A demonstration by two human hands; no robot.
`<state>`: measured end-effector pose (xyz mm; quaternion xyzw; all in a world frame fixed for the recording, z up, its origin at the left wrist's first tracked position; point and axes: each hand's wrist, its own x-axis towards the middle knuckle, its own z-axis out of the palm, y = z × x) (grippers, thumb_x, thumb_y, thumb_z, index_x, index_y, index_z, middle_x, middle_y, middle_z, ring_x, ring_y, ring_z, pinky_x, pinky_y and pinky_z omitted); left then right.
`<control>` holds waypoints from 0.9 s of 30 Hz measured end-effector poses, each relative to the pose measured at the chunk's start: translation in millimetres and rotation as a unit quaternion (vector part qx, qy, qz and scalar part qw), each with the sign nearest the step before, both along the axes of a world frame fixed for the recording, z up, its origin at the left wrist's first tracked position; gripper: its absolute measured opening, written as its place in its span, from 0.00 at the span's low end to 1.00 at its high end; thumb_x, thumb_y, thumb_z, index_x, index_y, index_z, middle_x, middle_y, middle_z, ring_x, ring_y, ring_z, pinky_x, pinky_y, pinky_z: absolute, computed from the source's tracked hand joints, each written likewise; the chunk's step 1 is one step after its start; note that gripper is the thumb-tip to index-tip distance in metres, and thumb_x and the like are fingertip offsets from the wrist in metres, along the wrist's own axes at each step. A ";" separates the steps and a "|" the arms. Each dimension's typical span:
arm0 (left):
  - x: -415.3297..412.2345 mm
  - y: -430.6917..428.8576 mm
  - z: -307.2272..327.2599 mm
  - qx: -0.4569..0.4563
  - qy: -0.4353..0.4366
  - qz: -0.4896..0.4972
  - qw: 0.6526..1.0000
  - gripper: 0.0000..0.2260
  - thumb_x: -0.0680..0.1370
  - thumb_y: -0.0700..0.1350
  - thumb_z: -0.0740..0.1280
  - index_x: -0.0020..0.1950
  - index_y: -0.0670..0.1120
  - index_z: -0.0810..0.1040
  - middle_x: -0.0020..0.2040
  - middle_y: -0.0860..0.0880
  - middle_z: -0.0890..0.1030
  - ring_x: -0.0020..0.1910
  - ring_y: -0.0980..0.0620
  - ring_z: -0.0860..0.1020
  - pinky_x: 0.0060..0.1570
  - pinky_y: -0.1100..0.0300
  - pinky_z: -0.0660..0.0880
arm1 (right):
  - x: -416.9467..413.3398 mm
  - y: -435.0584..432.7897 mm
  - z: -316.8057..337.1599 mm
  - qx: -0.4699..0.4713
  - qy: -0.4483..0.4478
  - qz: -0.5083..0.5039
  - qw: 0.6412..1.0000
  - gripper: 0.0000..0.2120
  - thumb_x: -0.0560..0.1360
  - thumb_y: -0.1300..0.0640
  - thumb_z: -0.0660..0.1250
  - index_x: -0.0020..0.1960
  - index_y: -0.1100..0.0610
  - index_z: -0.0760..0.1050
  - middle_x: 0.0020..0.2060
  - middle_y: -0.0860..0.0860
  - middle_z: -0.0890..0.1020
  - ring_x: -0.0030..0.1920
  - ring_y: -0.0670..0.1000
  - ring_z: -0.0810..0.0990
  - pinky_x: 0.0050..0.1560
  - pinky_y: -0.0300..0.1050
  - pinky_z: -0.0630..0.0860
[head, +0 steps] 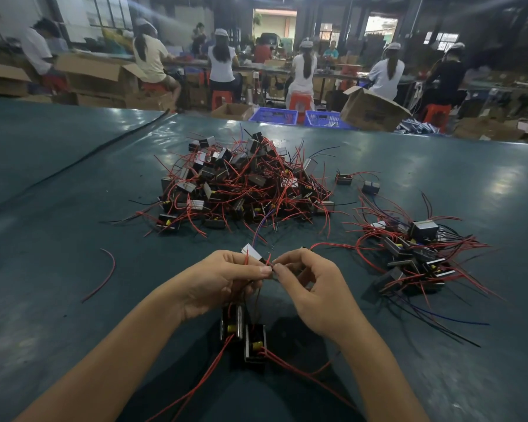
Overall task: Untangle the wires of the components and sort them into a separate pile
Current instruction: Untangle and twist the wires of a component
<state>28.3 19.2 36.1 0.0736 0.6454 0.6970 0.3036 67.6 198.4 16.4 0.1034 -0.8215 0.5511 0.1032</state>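
Head view: dark teal tabletop (73, 254).
Main pile: tangled heap of black box components w/ red wires (241, 184), ctr.
Sorted pile: smaller heap of same components (409, 257), right, apart.
Left hand (226, 281): fingers curled, gripping red wire knot (269, 263); two dangling black components (244, 333) below.
Right hand (314, 287): fingers pinch same knot.

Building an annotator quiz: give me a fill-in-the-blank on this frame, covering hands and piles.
The smaller pile lies to the ____ of the big tangled pile.
The left hand and right hand both pinch tangled ____.
____ components dangle below the hands.
The lone loose wire left of the hands is ____.
Missing: right; wires; two; red.
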 end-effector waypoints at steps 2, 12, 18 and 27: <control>-0.8 0.7 -2.4 -0.005 0.015 0.009 1.000 0.05 0.64 0.46 0.76 0.36 0.46 0.85 0.32 0.49 0.77 0.31 0.57 0.75 0.33 0.67 0.73 | -0.8 -0.5 -0.8 0.000 -0.027 -0.002 1.000 0.04 0.77 0.56 0.68 0.43 0.50 0.78 0.32 0.41 0.79 0.31 0.40 0.73 0.35 0.32 0.70; 0.8 9.3 -11.3 -0.058 0.233 0.068 0.968 0.05 0.73 0.37 0.73 0.38 0.44 0.84 0.29 0.53 0.79 0.28 0.60 0.74 0.31 0.70 0.70 | -1.3 -9.3 9.4 -0.169 -0.244 -0.066 0.953 0.16 0.78 0.56 0.65 0.32 0.53 0.73 0.25 0.47 0.69 0.22 0.44 0.63 0.20 0.35 0.59; 2.2 12.5 -13.6 -0.060 0.278 0.063 0.956 0.05 0.75 0.35 0.72 0.40 0.43 0.83 0.28 0.56 0.78 0.28 0.63 0.73 0.31 0.72 0.68 | 0.5 -3.9 14.1 -0.283 -0.338 -0.058 0.896 0.07 0.75 0.56 0.69 0.39 0.55 0.78 0.28 0.46 0.74 0.23 0.43 0.67 0.20 0.34 0.57; 0.0 8.8 -11.9 -0.017 0.217 0.094 0.971 0.06 0.73 0.39 0.72 0.37 0.47 0.85 0.31 0.51 0.78 0.30 0.58 0.73 0.33 0.68 0.71 | -0.4 -8.5 5.0 -0.144 -0.007 -0.062 0.988 0.03 0.74 0.58 0.73 0.41 0.54 0.82 0.33 0.46 0.84 0.33 0.41 0.80 0.32 0.31 0.72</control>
